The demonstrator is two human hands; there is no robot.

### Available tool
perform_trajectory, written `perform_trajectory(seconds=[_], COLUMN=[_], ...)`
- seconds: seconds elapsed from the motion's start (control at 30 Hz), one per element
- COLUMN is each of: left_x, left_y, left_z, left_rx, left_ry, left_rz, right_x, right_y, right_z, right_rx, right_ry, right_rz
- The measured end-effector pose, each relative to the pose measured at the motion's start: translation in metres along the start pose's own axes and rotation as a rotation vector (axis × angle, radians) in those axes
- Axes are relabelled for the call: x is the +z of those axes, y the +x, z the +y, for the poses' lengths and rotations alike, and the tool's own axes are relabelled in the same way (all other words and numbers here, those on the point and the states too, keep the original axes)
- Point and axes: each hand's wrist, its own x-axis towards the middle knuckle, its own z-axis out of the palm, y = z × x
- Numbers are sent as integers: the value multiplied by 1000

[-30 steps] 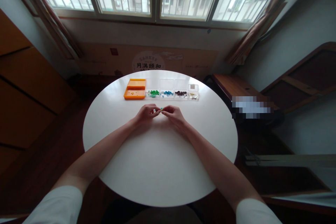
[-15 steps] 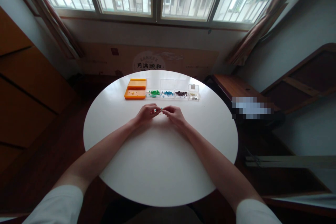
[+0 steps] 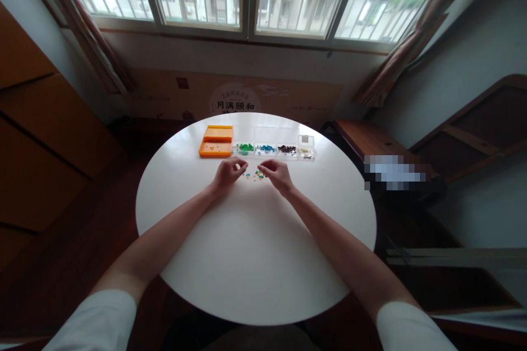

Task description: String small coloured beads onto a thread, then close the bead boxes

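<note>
My left hand [image 3: 228, 172] hovers over the table with thumb and forefinger pinched together. Across a small gap, my right hand [image 3: 279, 176] is closed in a similar pinch. Anything between the fingertips of either hand is too small to make out. Below and between the hands lie several tiny green, blue and yellow pieces [image 3: 258, 175], partly hidden by my right fingers. Just beyond stand an open orange box [image 3: 216, 154] with a few small bits in it and a row of clear lidded boxes, holding green pieces [image 3: 246, 147], blue pieces [image 3: 267, 148], dark pieces [image 3: 287, 149] and pale pieces [image 3: 305, 151].
Everything sits on a round white table [image 3: 255, 263]. A wooden bench [image 3: 358, 140] stands beyond its right edge, with a blurred light patch on it. Behind are a printed panel [image 3: 164, 88] and a barred window.
My hands have drawn apart from where their fingertips met around a small greenish piece. The loose pieces on the table between them now show. The view has shifted slightly.
</note>
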Motion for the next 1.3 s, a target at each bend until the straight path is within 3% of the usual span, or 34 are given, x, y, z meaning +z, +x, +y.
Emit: perform_trajectory(seconds=[0.1,0.2,0.33,0.67,0.93,1.1,1.3], left_x=[-2,-4,-5,-2,-4,-4,-2], left_y=[3,5,5,5,4,3,0], left_z=[-5,-7,-6,-1,-2,0,4], left_rx=[-134,-181,-195,-218,-189,-192,-78], left_ry=[-113,-190,-201,-211,-222,-232,-171], left_rz=[82,96,64,45,37,7,-73], right_x=[11,25,36,4,10,14,8], right_y=[30,69,95,20,10,8,8], right_z=[-10,-16,-15,11,10,9,2], right_rx=[-77,-118,-46,-332,-387,-357,-189], right_ry=[-75,-184,-335,-597,-708,-703,-397], right_rz=[1,60,86,-258,-291,-241,-172])
